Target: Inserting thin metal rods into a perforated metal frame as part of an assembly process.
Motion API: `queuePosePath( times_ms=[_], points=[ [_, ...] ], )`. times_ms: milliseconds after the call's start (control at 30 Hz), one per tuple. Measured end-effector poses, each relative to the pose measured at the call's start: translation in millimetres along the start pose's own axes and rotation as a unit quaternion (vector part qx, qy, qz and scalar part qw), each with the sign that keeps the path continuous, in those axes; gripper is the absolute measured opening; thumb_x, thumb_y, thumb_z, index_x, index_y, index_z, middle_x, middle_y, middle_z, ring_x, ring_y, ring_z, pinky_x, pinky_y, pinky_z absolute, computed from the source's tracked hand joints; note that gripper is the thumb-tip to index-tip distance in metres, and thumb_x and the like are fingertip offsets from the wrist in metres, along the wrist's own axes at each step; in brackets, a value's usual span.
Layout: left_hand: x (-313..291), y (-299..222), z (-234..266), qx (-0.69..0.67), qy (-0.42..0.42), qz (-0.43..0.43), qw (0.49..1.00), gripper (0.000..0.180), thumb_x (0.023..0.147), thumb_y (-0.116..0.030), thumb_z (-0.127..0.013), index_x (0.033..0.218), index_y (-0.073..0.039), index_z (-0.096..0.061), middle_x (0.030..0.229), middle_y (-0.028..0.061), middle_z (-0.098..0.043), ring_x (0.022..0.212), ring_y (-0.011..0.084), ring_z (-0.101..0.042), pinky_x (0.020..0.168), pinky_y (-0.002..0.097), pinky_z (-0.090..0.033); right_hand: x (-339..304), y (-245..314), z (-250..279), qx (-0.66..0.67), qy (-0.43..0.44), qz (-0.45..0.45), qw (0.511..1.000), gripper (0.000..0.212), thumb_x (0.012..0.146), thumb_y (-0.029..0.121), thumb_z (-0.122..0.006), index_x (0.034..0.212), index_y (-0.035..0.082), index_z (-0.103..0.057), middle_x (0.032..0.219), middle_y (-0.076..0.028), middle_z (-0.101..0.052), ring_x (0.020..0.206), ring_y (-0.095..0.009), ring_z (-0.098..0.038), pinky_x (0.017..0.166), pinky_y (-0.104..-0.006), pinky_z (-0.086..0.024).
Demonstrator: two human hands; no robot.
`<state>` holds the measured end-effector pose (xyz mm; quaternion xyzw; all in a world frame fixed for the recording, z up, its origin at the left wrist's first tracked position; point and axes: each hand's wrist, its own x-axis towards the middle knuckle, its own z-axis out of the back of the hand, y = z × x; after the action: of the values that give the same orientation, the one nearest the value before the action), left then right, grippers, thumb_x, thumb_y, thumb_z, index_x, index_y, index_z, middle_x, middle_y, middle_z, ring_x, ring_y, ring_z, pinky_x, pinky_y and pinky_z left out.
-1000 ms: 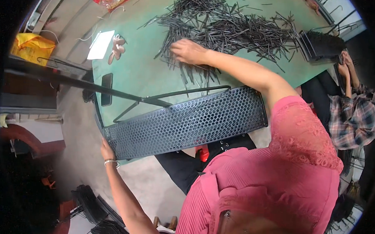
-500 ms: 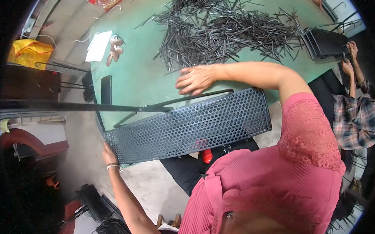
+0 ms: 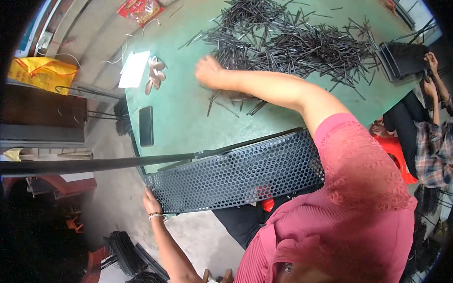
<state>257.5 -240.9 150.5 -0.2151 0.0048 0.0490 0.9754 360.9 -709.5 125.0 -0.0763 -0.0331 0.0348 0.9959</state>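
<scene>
A long black panel [image 3: 240, 167] full of round holes lies aslant across my lap, against the near edge of the green table [image 3: 182, 127]. My left hand [image 3: 152, 203] is closed on its left end. A long black bar [image 3: 96, 163] runs from the panel's far edge out to the left. My right hand [image 3: 209, 72] is over the table at the left edge of a heap of thin black strips [image 3: 299, 49]. Its fingers look curled in; whatever they hold is hidden. A few strips lie beneath that forearm.
On the table's left are a phone [image 3: 146, 126], white paper [image 3: 134, 69] and pinkish-brown rounded pieces [image 3: 155, 75]. A red packet [image 3: 140, 8] lies at the far left. On the right, a co-worker's hands hold a dark panel [image 3: 403, 60], above a red stool [image 3: 398, 155].
My right hand has moved left and away from me, from beside the panel to the heap's left edge, and its fingers have curled. The view has shifted; my left hand keeps its grip.
</scene>
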Motion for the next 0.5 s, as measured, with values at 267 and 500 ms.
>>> queuePosePath(
  times_ms=[267, 500],
  points=[
    [1.8, -2.0, -1.3, -0.029, 0.039, -0.002, 0.999, 0.06, 0.094, -0.042, -0.03, 0.116, 0.01, -0.049, 0.11, 0.027, -0.056, 0.101, 0.0312, -0.055, 0.088, 0.0362, -0.04, -34.3, -12.9, -30.5, 0.095, -0.078, 0.12, 0.985, 0.039, 0.077, 0.041, -0.054, 0.098, 0.009, -0.059, 0.104, -0.01, -0.055, 0.097, -0.027, -0.054, 0.079, -0.0445, -0.039],
    [15.2, 15.8, -2.9, -0.064, 0.07, 0.023, 0.995, 0.062, 0.094, -0.043, -0.029, 0.121, 0.01, -0.045, 0.118, 0.026, -0.052, 0.11, 0.0331, -0.051, 0.094, 0.0348, -0.036, -77.1, -69.5, -16.4, 0.193, -0.16, 0.199, 0.948, 0.044, 0.087, 0.045, -0.044, 0.096, 0.008, -0.065, 0.091, -0.012, -0.063, 0.085, -0.029, -0.06, 0.079, -0.0439, -0.043]
  ],
)
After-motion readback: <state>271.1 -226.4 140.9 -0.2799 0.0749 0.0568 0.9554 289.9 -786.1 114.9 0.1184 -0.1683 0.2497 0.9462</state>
